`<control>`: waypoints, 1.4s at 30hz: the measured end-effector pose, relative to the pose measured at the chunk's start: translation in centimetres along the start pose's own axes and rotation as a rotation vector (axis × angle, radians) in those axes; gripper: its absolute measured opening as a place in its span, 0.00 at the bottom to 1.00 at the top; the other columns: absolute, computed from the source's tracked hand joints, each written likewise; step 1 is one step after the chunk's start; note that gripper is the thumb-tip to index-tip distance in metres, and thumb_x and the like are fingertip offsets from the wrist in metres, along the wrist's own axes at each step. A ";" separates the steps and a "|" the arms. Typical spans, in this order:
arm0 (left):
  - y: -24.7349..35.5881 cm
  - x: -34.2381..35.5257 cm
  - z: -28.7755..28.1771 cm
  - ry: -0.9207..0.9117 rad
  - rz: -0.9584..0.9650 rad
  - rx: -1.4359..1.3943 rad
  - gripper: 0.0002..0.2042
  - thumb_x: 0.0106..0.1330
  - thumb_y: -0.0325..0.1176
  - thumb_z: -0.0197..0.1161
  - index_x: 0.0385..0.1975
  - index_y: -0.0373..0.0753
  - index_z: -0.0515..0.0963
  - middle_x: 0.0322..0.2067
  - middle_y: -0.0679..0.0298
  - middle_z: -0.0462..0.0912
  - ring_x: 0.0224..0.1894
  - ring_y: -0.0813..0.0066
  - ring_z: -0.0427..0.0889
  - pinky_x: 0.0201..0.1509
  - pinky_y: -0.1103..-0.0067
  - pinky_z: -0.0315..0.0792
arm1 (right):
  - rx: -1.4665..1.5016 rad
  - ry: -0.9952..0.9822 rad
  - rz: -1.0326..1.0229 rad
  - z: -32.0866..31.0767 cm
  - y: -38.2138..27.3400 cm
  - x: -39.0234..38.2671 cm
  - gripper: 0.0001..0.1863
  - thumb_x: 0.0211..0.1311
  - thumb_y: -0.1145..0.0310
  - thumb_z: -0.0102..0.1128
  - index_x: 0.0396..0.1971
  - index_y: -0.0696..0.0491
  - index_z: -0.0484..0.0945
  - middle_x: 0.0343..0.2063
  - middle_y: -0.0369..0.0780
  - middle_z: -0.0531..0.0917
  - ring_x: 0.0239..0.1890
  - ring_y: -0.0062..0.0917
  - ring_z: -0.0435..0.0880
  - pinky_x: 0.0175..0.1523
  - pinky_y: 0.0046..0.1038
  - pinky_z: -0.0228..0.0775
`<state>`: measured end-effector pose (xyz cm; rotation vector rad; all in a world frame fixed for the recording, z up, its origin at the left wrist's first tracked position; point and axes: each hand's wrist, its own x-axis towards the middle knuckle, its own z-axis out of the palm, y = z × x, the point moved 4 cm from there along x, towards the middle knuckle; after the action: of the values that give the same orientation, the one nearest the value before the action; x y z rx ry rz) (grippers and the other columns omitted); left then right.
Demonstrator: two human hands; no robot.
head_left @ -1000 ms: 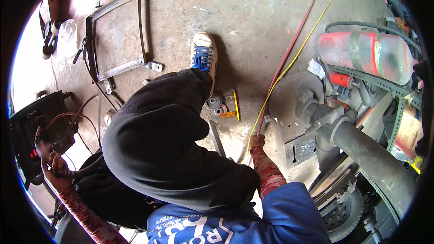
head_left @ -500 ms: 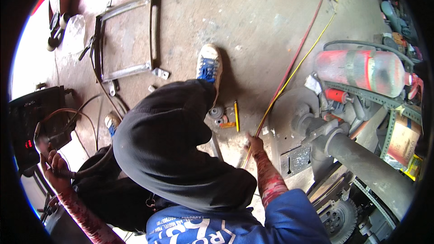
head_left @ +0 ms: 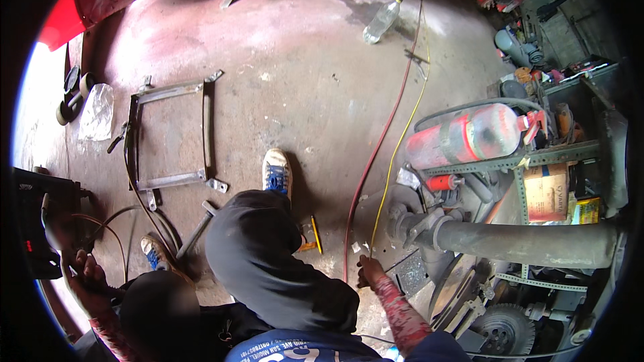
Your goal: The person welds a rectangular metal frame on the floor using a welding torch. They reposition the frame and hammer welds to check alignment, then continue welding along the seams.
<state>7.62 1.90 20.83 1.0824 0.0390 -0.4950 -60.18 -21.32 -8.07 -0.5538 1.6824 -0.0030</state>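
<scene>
Clearly, in the head view the two hands are well apart low in the frame, one at each side. At the lower left, the left hand [head_left: 87,285] has its fingers wrapped around the handle of a welding torch [head_left: 45,213], whose bent neck points up in front of a dark machine [head_left: 30,191]. Right of the lower centre, the right hand [head_left: 370,273] has its fingers curled where the yellow cord [head_left: 391,173] comes down to it; I cannot tell whether they pinch the cord or merely lie over it. The red hose [head_left: 347,241] runs just left of that hand, apart from it, and both lines stretch toward the top of the picture, uncoiled. Left of centre, a metal frame [head_left: 176,179] lies flat on the floor, with a dark clamp [head_left: 115,143] at its left bar. Its four bars appear to form a complete rectangle with tabs at the corners, so the assembling looks well advanced, but the joints are too small to judge as finished or not. The torch is well away from the metal, so no welding seems under way. A hammer [head_left: 194,233] lies below the frame.
</scene>
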 end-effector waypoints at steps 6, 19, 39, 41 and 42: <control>0.7 -1.1 1.5 0.082 0.026 0.014 0.19 0.74 0.40 0.51 0.61 0.40 0.65 0.27 0.71 0.65 0.19 0.87 0.62 0.14 0.89 0.55 | -0.727 0.937 -0.904 -11.0 -42.6 -11.0 0.20 0.69 0.53 0.49 0.37 0.58 0.77 0.30 0.47 0.79 0.32 0.37 0.79 0.36 0.41 0.71; 3.1 -4.0 -1.0 0.056 -0.002 0.048 0.22 0.72 0.49 0.53 0.61 0.47 0.67 0.25 0.73 0.67 0.18 0.85 0.66 0.19 0.85 0.61 | -1.689 1.589 -0.645 -2.2 -58.5 -27.2 0.22 0.57 0.55 0.63 0.52 0.45 0.76 0.56 0.41 0.75 0.60 0.39 0.74 0.60 0.48 0.67; -22.3 -9.2 3.6 -0.262 -0.219 0.998 0.26 0.65 0.46 0.58 0.57 0.35 0.66 0.26 0.51 0.81 0.20 0.67 0.82 0.21 0.71 0.74 | -0.103 -0.728 -0.301 38.2 -14.0 -15.2 0.23 0.71 0.48 0.50 0.45 0.54 0.79 0.33 0.37 0.83 0.31 0.22 0.81 0.34 0.24 0.72; -27.2 -9.3 3.6 -0.302 -0.344 1.168 0.25 0.64 0.44 0.59 0.55 0.33 0.68 0.28 0.53 0.82 0.24 0.69 0.82 0.26 0.73 0.75 | -0.034 -0.567 -0.299 37.6 -13.5 -11.0 0.20 0.70 0.54 0.53 0.40 0.57 0.81 0.34 0.37 0.83 0.31 0.23 0.81 0.38 0.27 0.72; -28.5 -9.1 3.9 -0.336 -0.185 1.255 0.25 0.64 0.44 0.58 0.54 0.33 0.68 0.28 0.52 0.82 0.22 0.69 0.82 0.24 0.72 0.75 | -0.111 -0.468 -0.326 37.7 -13.3 -9.0 0.18 0.69 0.56 0.54 0.38 0.58 0.81 0.32 0.37 0.83 0.30 0.22 0.79 0.36 0.27 0.70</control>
<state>-12.83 -8.72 1.36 2.2080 -0.5386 -0.9011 -19.62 -18.33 -3.09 -0.8376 1.1305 -0.0153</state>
